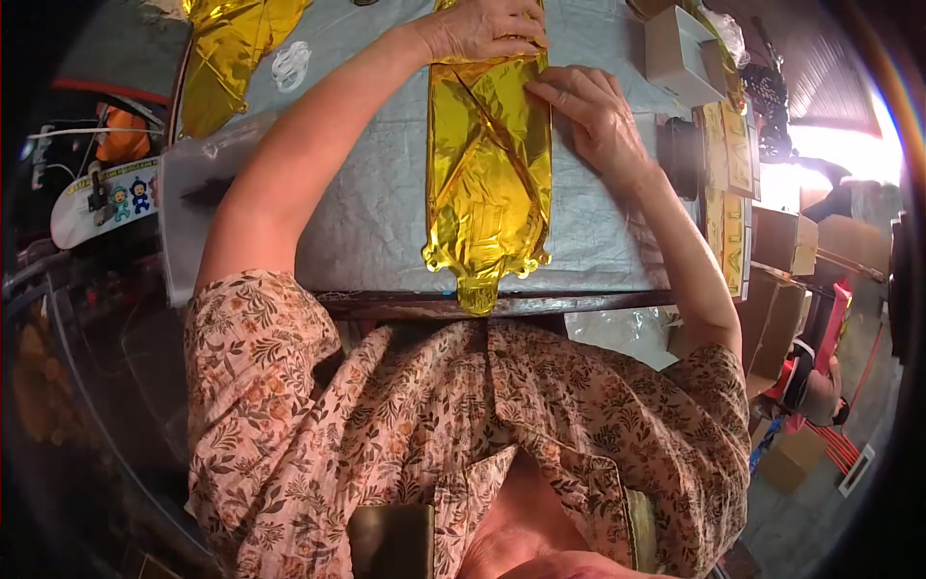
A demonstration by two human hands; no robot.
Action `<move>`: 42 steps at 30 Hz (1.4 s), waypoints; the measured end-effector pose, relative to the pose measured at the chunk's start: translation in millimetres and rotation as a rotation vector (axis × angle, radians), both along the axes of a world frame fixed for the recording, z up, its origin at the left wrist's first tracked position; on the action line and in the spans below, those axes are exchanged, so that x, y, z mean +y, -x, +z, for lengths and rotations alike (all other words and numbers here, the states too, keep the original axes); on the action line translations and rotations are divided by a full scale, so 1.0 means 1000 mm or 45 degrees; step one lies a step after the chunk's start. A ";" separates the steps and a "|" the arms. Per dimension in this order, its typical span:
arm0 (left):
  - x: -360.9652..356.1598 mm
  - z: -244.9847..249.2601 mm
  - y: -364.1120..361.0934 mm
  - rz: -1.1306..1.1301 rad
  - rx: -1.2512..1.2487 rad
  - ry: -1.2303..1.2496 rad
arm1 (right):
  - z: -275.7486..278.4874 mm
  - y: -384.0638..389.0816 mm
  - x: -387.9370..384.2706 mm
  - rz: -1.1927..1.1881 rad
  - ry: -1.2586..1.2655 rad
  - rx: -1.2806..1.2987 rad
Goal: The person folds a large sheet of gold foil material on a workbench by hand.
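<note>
A shiny gold foil balloon (pixel 489 174), flat and folded into a long strip, lies on the table in front of me. Creases cross its middle, and its narrow tab hangs over the table's near edge. Across the far part of the foil lies my left hand (pixel 485 29), its fingers bent and pressed together on the folded layers. My right hand (pixel 600 118) is at the foil's right edge, thumb and finger closed on the border. The balloon's far end runs out of view beneath my left hand.
More gold foil (pixel 227 68) lies at the table's far left, beside a bundle of white string (pixel 290 66). A white open box (pixel 683 56) and a dark roll (pixel 681 157) stand on the right. Cardboard boxes (pixel 776 318) and another person (pixel 815 391) are beyond the table.
</note>
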State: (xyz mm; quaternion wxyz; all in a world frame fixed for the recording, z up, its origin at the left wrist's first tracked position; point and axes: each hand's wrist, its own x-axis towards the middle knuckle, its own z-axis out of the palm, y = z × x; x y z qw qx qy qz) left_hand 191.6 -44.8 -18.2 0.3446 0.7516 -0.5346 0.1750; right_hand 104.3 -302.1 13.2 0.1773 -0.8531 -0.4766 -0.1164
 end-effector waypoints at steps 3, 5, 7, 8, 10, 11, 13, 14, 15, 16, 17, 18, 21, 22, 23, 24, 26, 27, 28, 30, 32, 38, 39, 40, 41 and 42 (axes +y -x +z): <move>0.001 0.007 0.004 -0.035 -0.001 -0.008 | -0.005 0.002 0.000 0.015 0.015 -0.104; 0.001 0.009 0.006 0.076 -0.179 -0.160 | -0.005 0.001 0.000 0.029 0.007 -0.126; 0.002 0.009 0.003 0.016 -0.094 -0.115 | -0.006 0.000 0.000 0.042 0.037 -0.188; 0.002 0.008 0.001 -0.040 -0.006 -0.070 | -0.005 0.001 0.000 0.041 0.036 -0.189; 0.004 0.011 0.001 0.032 0.199 -0.072 | -0.002 0.003 0.001 0.010 0.082 -0.228; 0.005 0.024 0.007 0.104 0.407 -0.071 | -0.001 0.004 0.002 0.011 0.077 -0.230; 0.019 0.046 0.022 0.150 0.451 -0.076 | 0.000 0.005 0.002 -0.002 0.085 -0.219; 0.032 0.050 0.028 0.148 0.386 -0.100 | 0.000 0.006 0.003 -0.003 0.077 -0.222; 0.044 0.056 0.035 0.142 0.318 -0.127 | 0.000 0.007 0.004 -0.014 0.085 -0.234; 0.055 0.056 0.050 0.228 0.290 -0.178 | 0.000 0.008 0.004 -0.029 0.092 -0.249; 0.065 0.053 0.069 0.316 0.264 -0.226 | 0.000 0.009 0.004 -0.036 0.083 -0.256; 0.076 0.051 0.088 0.297 0.276 -0.282 | 0.000 0.010 0.004 -0.020 0.059 -0.247; 0.092 0.056 0.139 0.283 0.218 -0.440 | -0.002 0.008 0.004 -0.009 0.026 -0.251; 0.094 0.056 0.148 0.283 0.162 -0.532 | -0.002 0.007 0.004 -0.012 0.030 -0.253; 0.093 0.054 0.150 0.285 0.159 -0.537 | -0.002 0.008 0.003 -0.012 0.024 -0.255; 0.090 0.051 0.152 0.280 0.120 -0.562 | 0.000 0.009 0.004 -0.011 0.017 -0.216; 0.081 0.053 0.153 0.283 0.074 -0.588 | 0.001 0.009 0.004 -0.004 0.007 -0.185; 0.073 0.053 0.150 0.275 -0.015 -0.568 | -0.001 0.009 0.003 -0.018 0.017 -0.189; 0.065 0.054 0.148 0.267 -0.105 -0.547 | -0.002 0.009 0.003 -0.033 0.029 -0.194; 0.055 0.058 0.145 0.311 -0.124 -0.542 | -0.002 0.010 0.004 -0.035 0.020 -0.197; 0.047 0.056 0.140 0.349 -0.140 -0.535 | -0.002 0.010 0.004 -0.043 0.011 -0.198; 0.046 0.035 0.136 0.474 0.007 -0.357 | -0.005 0.011 0.002 -0.084 0.050 -0.211; 0.048 0.031 0.137 0.481 0.039 -0.366 | -0.005 0.011 0.001 -0.085 0.050 -0.226; 0.050 0.029 0.137 0.489 0.072 -0.375 | -0.006 0.011 0.001 -0.085 0.048 -0.241; 0.051 0.027 0.137 0.487 0.075 -0.374 | -0.007 0.012 0.001 -0.086 0.050 -0.238; 0.052 0.025 0.136 0.479 0.070 -0.364 | -0.008 0.012 0.001 -0.091 0.030 -0.241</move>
